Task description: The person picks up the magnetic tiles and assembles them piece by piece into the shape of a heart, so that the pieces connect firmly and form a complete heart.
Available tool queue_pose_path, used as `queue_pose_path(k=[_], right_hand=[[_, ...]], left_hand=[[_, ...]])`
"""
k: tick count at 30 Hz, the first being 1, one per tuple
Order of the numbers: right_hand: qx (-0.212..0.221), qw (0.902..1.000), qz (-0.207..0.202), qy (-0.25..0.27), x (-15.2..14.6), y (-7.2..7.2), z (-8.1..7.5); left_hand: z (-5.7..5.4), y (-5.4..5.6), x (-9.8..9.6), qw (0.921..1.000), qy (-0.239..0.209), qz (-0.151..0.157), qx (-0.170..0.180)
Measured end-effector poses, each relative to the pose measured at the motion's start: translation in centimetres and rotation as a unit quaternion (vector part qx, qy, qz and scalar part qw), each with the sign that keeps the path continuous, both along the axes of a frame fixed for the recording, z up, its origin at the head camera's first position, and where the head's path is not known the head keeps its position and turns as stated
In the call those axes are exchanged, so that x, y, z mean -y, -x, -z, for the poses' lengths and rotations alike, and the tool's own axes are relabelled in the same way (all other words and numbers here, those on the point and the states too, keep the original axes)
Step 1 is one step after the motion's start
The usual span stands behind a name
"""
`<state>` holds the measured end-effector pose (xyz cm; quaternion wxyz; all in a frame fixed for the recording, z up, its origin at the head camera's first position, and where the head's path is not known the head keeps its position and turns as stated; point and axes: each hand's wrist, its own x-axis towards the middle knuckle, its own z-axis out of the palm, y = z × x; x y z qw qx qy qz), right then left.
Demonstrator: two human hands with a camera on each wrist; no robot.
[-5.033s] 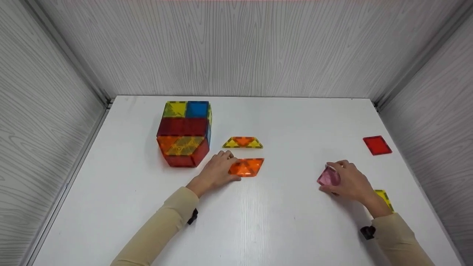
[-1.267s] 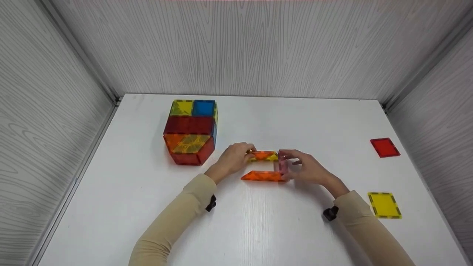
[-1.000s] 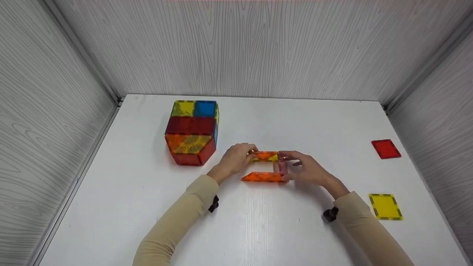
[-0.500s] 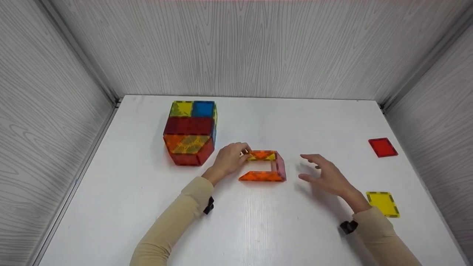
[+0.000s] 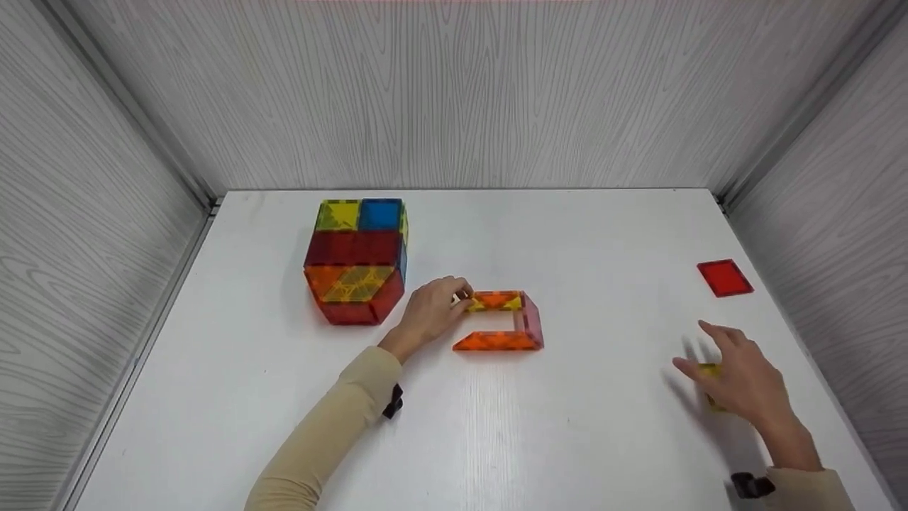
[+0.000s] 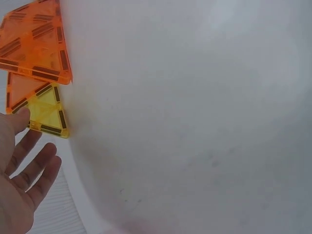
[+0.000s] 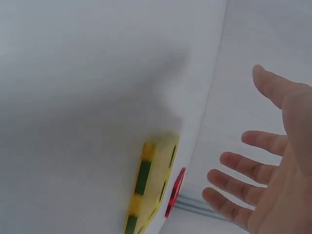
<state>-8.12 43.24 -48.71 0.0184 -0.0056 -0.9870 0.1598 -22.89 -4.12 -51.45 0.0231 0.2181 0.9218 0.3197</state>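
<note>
My left hand [image 5: 429, 311] pinches the left end of a standing strip of yellow and orange triangular magnetic tiles [image 5: 498, 301]. In the left wrist view its thumb lies on the yellow triangle [image 6: 47, 111], with the index finger behind. A pink tile [image 5: 533, 323] stands at the strip's right end and meets an orange tile strip [image 5: 496, 342] in front. Together they form a frame open at the left. Over at the right, my right hand [image 5: 745, 376] is spread above a yellow square tile [image 7: 155, 178], partly covering it in the head view, and holds nothing.
A built block of red, yellow, blue and orange tiles [image 5: 355, 248] stands back left of the frame. Near the right edge of the white table [image 5: 567, 440] lies a red tile [image 5: 725, 277]. Grey wood-grain panels [image 5: 468, 92] enclose the back and sides.
My right hand carried the pink tile to the strips, let go and moved right, over the yellow square. My left hand went from the orange strip to the yellow-orange one; both strips now stand, joined by the pink tile.
</note>
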Motion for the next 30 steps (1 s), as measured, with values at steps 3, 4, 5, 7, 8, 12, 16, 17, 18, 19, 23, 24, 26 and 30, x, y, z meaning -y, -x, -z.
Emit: queue_pose_path(k=[3, 4, 5, 7, 8, 12, 16, 17, 18, 19, 23, 24, 26, 30], right_hand=[[0.046, 0.9986, 0.011, -0.026, -2.0, -0.8, 0.3], [0.06, 0.9976, 0.013, -0.031, -2.5, -1.0, 0.5], [0.074, 0.9965, 0.015, -0.035, -3.0, -1.1, 0.6], [0.1, 0.994, 0.015, -0.041, -3.7, -1.4, 0.8], [0.114, 0.9924, 0.014, -0.043, -4.0, -1.5, 1.0], [0.141, 0.989, 0.013, -0.042, -4.6, -1.9, 1.4], [0.135, 0.9905, 0.006, -0.025, -4.9, -1.6, 1.6], [0.133, 0.9909, 0.003, -0.019, -4.9, -1.5, 1.5], [0.131, 0.9913, 0.0, -0.014, -4.9, -1.3, 1.5], [0.127, 0.9918, -0.004, -0.01, -4.8, -1.1, 1.5], [0.109, 0.9939, -0.015, -0.005, -4.3, -0.2, 1.4], [0.102, 0.9946, -0.019, -0.004, -4.0, 0.1, 1.4], [0.085, 0.9961, -0.025, -0.001, -3.4, 0.7, 1.3], [0.056, 0.9972, -0.045, 0.02, -1.6, 2.2, 0.7]], left_hand=[[0.1, 0.0, 0.1, 1.0, 0.003, 0.005, -0.005], [0.0, 0.0, 0.1, 1.0, 0.004, 0.006, -0.005], [0.0, 0.0, 0.2, 1.0, 0.004, 0.006, -0.004], [-0.1, 0.1, 0.2, 1.0, 0.002, 0.005, -0.004], [-0.1, 0.1, 0.2, 1.0, 0.001, 0.004, -0.003], [-0.1, 0.1, 0.3, 1.0, -0.001, 0.006, 0.0], [-0.1, 0.1, 0.3, 0.9999, 0.004, 0.005, 0.009], [-0.1, 0.1, 0.3, 0.9999, 0.004, 0.007, 0.009], [-0.1, 0.1, 0.2, 0.9999, 0.004, 0.008, 0.009], [-0.1, 0.0, 0.3, 0.9999, 0.004, 0.009, 0.009], [-0.1, 0.0, 0.3, 0.9999, 0.004, 0.014, 0.006], [-0.1, 0.0, 0.3, 0.9999, 0.004, 0.014, 0.006], [-0.1, 0.0, 0.3, 0.9999, 0.005, 0.012, 0.007], [0.0, 0.1, 0.3, 0.9999, 0.007, 0.011, 0.001]])
